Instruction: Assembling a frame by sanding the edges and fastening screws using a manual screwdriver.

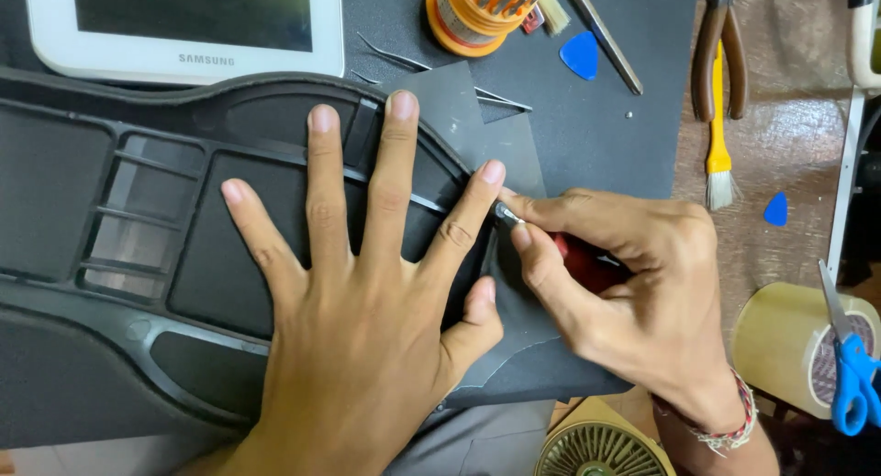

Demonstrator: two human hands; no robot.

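A black plastic panel (110,256) is pinned flat to the bench by the left hand (358,302), whose fingers (321,173) are spread wide across its ribs, apparently so that it cannot shift. The index fingertip is set right at the panel's curved edge, just beside the blade. A small knife (574,256) with a red handle is gripped in the right hand (633,292), pinched between thumb and forefinger close to the metal tip, which is laid against the panel's edge where a dark sheet (514,155) lies beneath; the short grip probably gives control along the curve. A thin cut line can be seen in the sheet below the right hand.

Behind the panel, a white tablet (184,22) is set at the far edge. Tweezers (431,72), an orange screwdriver-bit holder (477,12) and a blue pick (580,54) lie near the sheet's top. To the right, pliers (720,44), a yellow brush (719,141), a second pick (776,210), a tape roll (789,343) and blue scissors (853,366) are kept well apart from the cut. A small fan (596,448) is seen at the near edge. Only the left forefinger stands close to the blade's path.
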